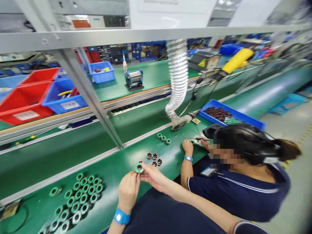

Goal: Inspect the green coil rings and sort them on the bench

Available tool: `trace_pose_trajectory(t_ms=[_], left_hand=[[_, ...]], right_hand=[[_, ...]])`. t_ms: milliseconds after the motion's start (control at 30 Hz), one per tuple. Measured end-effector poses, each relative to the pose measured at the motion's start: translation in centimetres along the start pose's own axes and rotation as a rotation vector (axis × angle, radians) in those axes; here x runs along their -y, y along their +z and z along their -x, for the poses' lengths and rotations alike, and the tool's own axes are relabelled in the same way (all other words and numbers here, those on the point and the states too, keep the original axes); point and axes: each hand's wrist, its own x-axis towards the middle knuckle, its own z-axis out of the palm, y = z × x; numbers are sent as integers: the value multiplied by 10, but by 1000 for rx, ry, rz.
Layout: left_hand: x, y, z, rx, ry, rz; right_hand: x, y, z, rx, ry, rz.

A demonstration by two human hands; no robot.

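Note:
A small motor stator with a green circuit board ring is held up over the bench in front of me. My right hand pinches it from its right side. The fingers of my left hand are pressed together at its lower edge, and a blue wristband is on that wrist. Several copper-wound stators lie just beyond my hands, one partly hidden behind the held part. To my left, many green-topped stators stand in rough rows on the green mat, with a single stator apart from them.
A co-worker sits at the right, holding a thin tool. Three green-topped stators lie ahead. A silver duct hangs over the bench near a blue tray of parts. A metal post and red bins stand left.

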Motion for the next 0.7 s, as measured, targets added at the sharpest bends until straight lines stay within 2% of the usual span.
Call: trace_pose_trajectory(t_ms=[233, 300, 333, 400, 467, 567, 633, 700], left_hand=[[19, -5, -8, -32, 192, 42], [19, -5, -7, -22, 187, 80], [19, -4, -7, 1, 141, 127], [15, -3, -6, 91, -87, 312], [10, -2, -6, 230, -469, 637], [4, -2, -10, 405, -1091, 1270], [4, -1, -11, 413, -1399, 1558], [5, 0, -9, 369, -1572, 1660]], right_hand=[[0, -5, 2, -1, 42, -14], [-2, -6, 3, 9, 26, 0], [-2, -7, 3, 16, 4, 14], [-4, -9, 2, 14, -64, 51], [-7, -11, 0, -18, -145, 101], [-12, -14, -4, -61, -284, 198], [-16, -16, -6, -48, -359, 243], [-18, -18, -6, -41, -399, 251]])
